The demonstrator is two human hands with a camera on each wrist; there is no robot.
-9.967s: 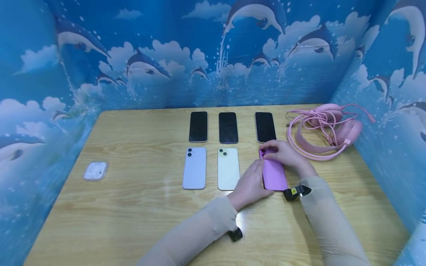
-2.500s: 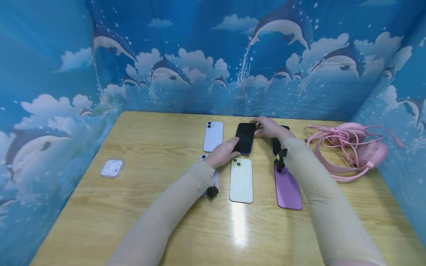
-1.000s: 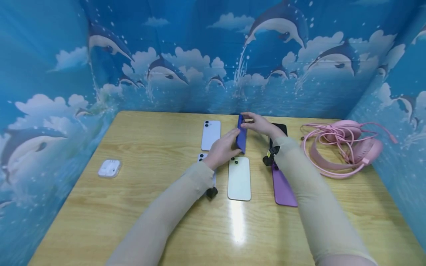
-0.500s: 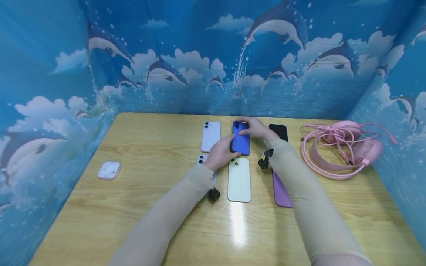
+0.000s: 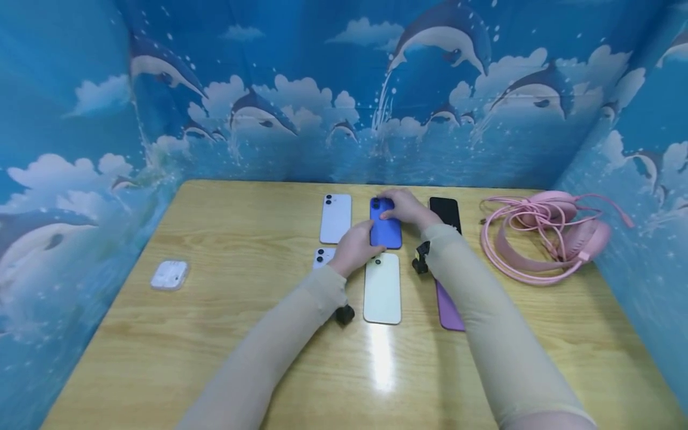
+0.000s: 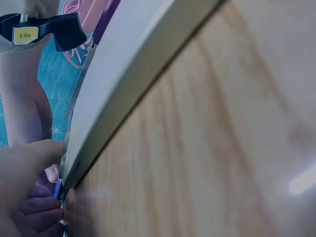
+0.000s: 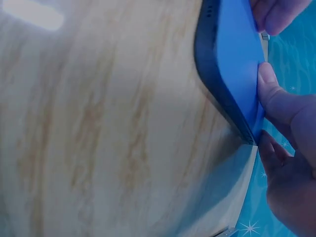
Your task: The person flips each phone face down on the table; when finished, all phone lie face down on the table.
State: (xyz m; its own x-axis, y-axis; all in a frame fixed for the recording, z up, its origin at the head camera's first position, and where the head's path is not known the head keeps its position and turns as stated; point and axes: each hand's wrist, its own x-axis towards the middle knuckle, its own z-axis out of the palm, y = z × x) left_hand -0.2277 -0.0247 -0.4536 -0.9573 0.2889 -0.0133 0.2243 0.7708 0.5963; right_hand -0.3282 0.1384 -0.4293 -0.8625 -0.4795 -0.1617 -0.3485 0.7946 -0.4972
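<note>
A blue phone (image 5: 386, 236) lies back up in the middle of the far row, its camera corner partly covered. My right hand (image 5: 404, 208) pinches its far end, with the thumb on the back; the right wrist view shows this phone (image 7: 239, 59) close up. Around the near left corner my left hand (image 5: 353, 248) grips with thumb and fingers. Just nearer than the left thumb lies a cream phone (image 5: 382, 292), back up. A pale lavender phone (image 5: 323, 257) is mostly hidden beneath the left hand and wrist. Whether the blue phone touches the table fully, I cannot tell.
Another pale phone (image 5: 335, 218) lies back up in the far row. A black-screened phone (image 5: 445, 210) and a purple phone (image 5: 448, 307) sit partly behind the right arm. Pink headphones (image 5: 583, 239) lie at right, a clear earphone case (image 5: 169, 275) at left.
The middle far-row phone, screen up before, was tilted on edge and now lies blue back up. The far-left phone also went from screen up to back up. Both hands left the purple phone.
</note>
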